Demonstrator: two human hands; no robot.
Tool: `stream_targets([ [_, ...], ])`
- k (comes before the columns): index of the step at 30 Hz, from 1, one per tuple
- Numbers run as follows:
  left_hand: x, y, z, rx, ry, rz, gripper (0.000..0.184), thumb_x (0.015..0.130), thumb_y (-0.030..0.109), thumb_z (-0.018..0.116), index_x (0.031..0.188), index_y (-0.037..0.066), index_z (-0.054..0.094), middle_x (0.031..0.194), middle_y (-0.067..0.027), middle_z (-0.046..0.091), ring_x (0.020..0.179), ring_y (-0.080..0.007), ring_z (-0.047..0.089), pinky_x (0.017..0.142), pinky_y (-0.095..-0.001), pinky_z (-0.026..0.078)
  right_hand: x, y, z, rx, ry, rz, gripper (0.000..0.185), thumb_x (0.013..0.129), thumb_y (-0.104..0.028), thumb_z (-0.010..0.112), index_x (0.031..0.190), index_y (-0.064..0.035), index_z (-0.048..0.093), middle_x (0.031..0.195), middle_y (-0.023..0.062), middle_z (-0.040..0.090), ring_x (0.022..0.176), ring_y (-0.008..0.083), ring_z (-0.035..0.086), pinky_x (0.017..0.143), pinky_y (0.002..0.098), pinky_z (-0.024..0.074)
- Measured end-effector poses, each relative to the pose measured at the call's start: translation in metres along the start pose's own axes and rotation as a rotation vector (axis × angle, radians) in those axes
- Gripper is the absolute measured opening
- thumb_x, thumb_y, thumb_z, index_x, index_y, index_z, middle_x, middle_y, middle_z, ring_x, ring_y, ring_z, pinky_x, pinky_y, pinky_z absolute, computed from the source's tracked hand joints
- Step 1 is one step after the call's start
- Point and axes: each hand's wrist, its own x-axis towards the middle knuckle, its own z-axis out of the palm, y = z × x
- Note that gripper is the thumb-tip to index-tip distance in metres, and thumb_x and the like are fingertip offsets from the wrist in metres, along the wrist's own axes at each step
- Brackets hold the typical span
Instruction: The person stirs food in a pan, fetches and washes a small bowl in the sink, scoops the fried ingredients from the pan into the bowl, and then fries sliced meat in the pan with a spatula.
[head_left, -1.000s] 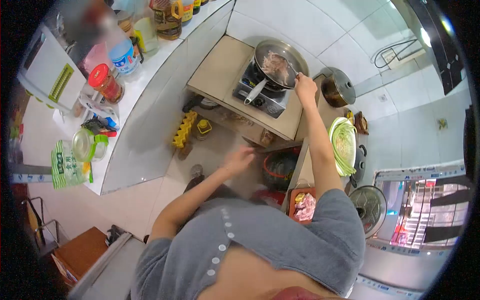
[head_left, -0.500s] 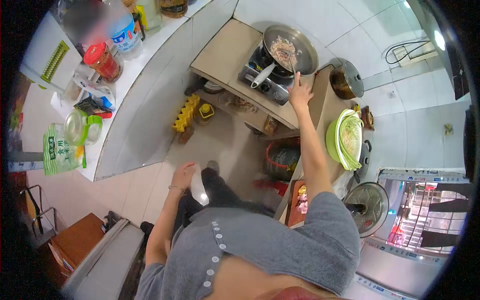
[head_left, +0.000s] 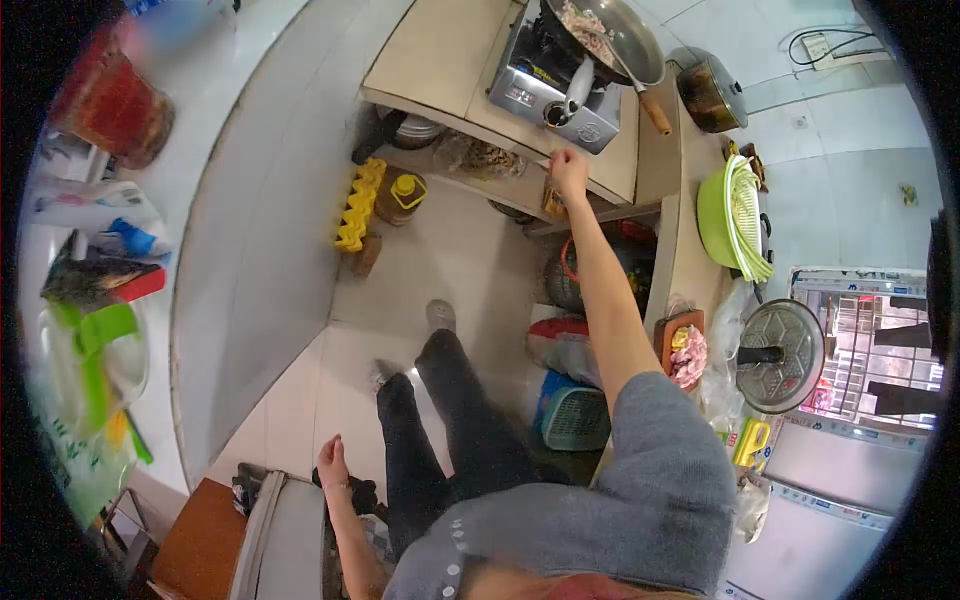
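Observation:
My right hand (head_left: 568,172) is in front of the stove counter's edge, fingers curled in, with nothing visible in them. Beyond it a portable gas stove (head_left: 535,88) carries a frying pan (head_left: 634,42) with a white handle. Chopped, pale pinkish food (head_left: 588,28) lies in the pan. A utensil's wooden handle (head_left: 655,112) sticks out over the pan's rim, apart from my hand. Low at my left side, my left hand (head_left: 333,464) has its fingers bent together and appears to hold nothing. It is nearest to a white cabinet top.
A lidded pot (head_left: 710,95), a green basket (head_left: 728,215) of long green vegetables, a board (head_left: 668,340) with pink meat and a glass lid (head_left: 785,360) line the right counter. An oil jug (head_left: 400,195) and yellow tray (head_left: 360,205) stand on the floor. A white ledge (head_left: 215,110) borders the left.
My right hand has let go of the utensil and drawn back from the pan, leaving the handle across the rim. My left hand has moved lower and back. The view has shifted.

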Motion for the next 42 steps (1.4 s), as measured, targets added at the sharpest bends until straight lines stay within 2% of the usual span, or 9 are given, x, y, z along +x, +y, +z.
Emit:
stream_targets([
  [3, -0.001, -0.030, -0.006, -0.025, 0.120, -0.129, 0.030, 0.090, 0.016, 0.054, 0.113, -0.003, 0.057, 0.109, -0.0113, 0.061, 0.100, -0.0178, 0.057, 0.088, -0.0276, 0.043, 0.027, -0.006, 0.010, 0.322, 0.085, 0.049, 0.032, 0.085, -0.028, 0.055, 0.080, 0.0022, 0.065, 0.072, 0.0225, 0.063, 0.068, 0.0374, 0.061, 0.067, 0.0412, 0.0480],
  [5, -0.001, -0.046, -0.006, -0.076, 0.123, -0.111, 0.031, 0.090, 0.016, 0.054, 0.113, -0.004, 0.057, 0.109, -0.0114, 0.061, 0.100, -0.0178, 0.057, 0.089, -0.0281, 0.043, 0.036, -0.023, 0.005, -0.222, 0.287, -0.119, 0.043, 0.090, -0.033, 0.046, 0.081, 0.0041, 0.065, 0.077, 0.0270, 0.062, 0.077, 0.0426, 0.061, 0.073, 0.0452, 0.0472],
  [8, -0.004, -0.043, 0.005, -0.106, 0.087, -0.122, 0.031, 0.090, 0.016, 0.054, 0.113, -0.005, 0.056, 0.108, -0.0111, 0.062, 0.100, -0.0171, 0.057, 0.088, -0.0284, 0.043, 0.056, -0.028, 0.015, -0.458, 0.309, -0.061, 0.055, 0.093, -0.040, 0.036, 0.080, 0.0059, 0.064, 0.082, 0.0301, 0.061, 0.084, 0.0468, 0.058, 0.078, 0.0490, 0.0451],
  [13, -0.014, 0.003, 0.020, 0.038, 0.043, -0.294, 0.033, 0.091, 0.021, 0.053, 0.114, -0.002, 0.056, 0.108, -0.0105, 0.062, 0.098, -0.0179, 0.058, 0.085, -0.0292, 0.045, 0.052, -0.034, 0.021, -0.533, 0.283, -0.123, 0.062, 0.092, -0.045, 0.032, 0.078, 0.0064, 0.063, 0.075, 0.0293, 0.061, 0.076, 0.0455, 0.061, 0.073, 0.0504, 0.0472],
  [16, -0.002, -0.036, 0.021, 0.042, 0.049, -0.043, 0.032, 0.091, 0.021, 0.053, 0.114, -0.002, 0.057, 0.110, -0.0121, 0.061, 0.102, -0.0196, 0.058, 0.087, -0.0299, 0.045, 0.078, -0.004, 0.036, -0.469, 0.315, -0.076, 0.062, 0.093, -0.044, 0.032, 0.077, 0.0069, 0.064, 0.076, 0.0295, 0.061, 0.078, 0.0458, 0.060, 0.073, 0.0499, 0.0471],
  [23, -0.002, -0.051, 0.016, -0.008, 0.082, -0.047, 0.032, 0.090, 0.023, 0.056, 0.108, -0.002, 0.060, 0.097, -0.0049, 0.063, 0.086, -0.0103, 0.056, 0.079, -0.0244, 0.044, 0.089, 0.001, 0.044, -0.070, 0.226, 0.246, 0.062, 0.094, -0.042, 0.032, 0.068, 0.0043, 0.064, 0.066, 0.0176, 0.064, 0.065, 0.0334, 0.062, 0.062, 0.0418, 0.0465],
  [33, -0.004, -0.035, 0.014, -0.022, 0.082, -0.033, 0.030, 0.089, 0.019, 0.056, 0.109, -0.004, 0.059, 0.105, -0.0097, 0.063, 0.097, -0.0154, 0.057, 0.087, -0.0267, 0.043, 0.071, -0.024, 0.035, 0.185, 0.154, 0.328, 0.060, 0.095, -0.041, 0.033, 0.064, 0.0019, 0.062, 0.056, 0.0107, 0.057, 0.043, 0.0223, 0.052, 0.043, 0.0351, 0.0388],
  [35, -0.006, -0.029, 0.013, 0.007, 0.083, -0.026, 0.030, 0.089, 0.019, 0.057, 0.109, -0.004, 0.059, 0.106, -0.0100, 0.063, 0.097, -0.0153, 0.057, 0.087, -0.0269, 0.043, 0.074, -0.017, 0.038, 0.157, 0.169, 0.248, 0.056, 0.095, -0.043, 0.031, 0.069, -0.0010, 0.056, 0.047, 0.0032, 0.044, 0.032, 0.0176, 0.038, 0.034, 0.0308, 0.0304],
  [42, -0.006, -0.042, 0.007, 0.006, 0.076, -0.025, 0.031, 0.089, 0.019, 0.056, 0.109, -0.004, 0.059, 0.105, -0.0105, 0.062, 0.099, -0.0159, 0.056, 0.088, -0.0276, 0.042, 0.087, 0.031, 0.043, 0.124, 0.052, 0.196, 0.065, 0.092, -0.054, 0.031, 0.070, 0.0006, 0.059, 0.046, 0.0038, 0.045, 0.035, 0.0190, 0.041, 0.035, 0.0314, 0.0319],
])
